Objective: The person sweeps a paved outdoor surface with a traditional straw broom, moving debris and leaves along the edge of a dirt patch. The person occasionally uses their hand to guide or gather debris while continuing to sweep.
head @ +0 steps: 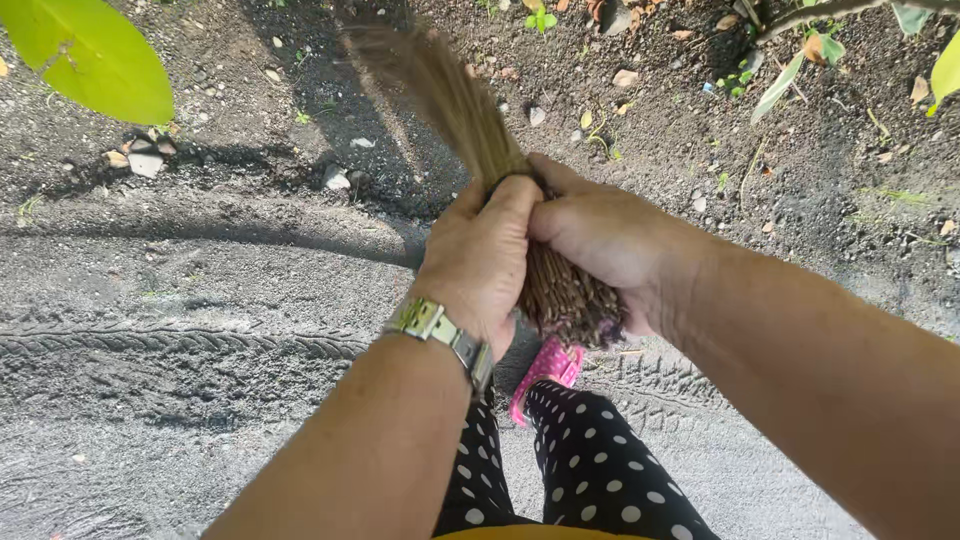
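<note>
Head view looks straight down on two bare forearms meeting over a bundle of thin brown broom sticks (470,110); the left hand (478,262), with a silver metal watch (441,333) on its wrist, and the right hand (600,240) both wrap the bundle close to its near, cut end (568,305); each grip is clamped tight on the sticks, fingers curled round and the two thumbs meeting on top; the hands touch each other, side by side, with neither clearly nearer the working end.

From the grip the bundle runs away to the far left; its long axis lies on a slant from the blunt butt near the body up to the splayed, blurred tips at the far edge of the picture; so the sweeping end points away from the person and down toward the dark, stony soil (300,150); the stub ends point back toward the person's legs. Whether the tips touch the ground I cannot tell, since they are smeared by motion.

Below the hands show black leggings with white dots (600,470) and a pink sandal (545,372); the ground near is grey packed dirt with a tyre track (180,345) running left to right; a large yellow-green leaf (90,55) hangs at the far left, out of focus.
</note>
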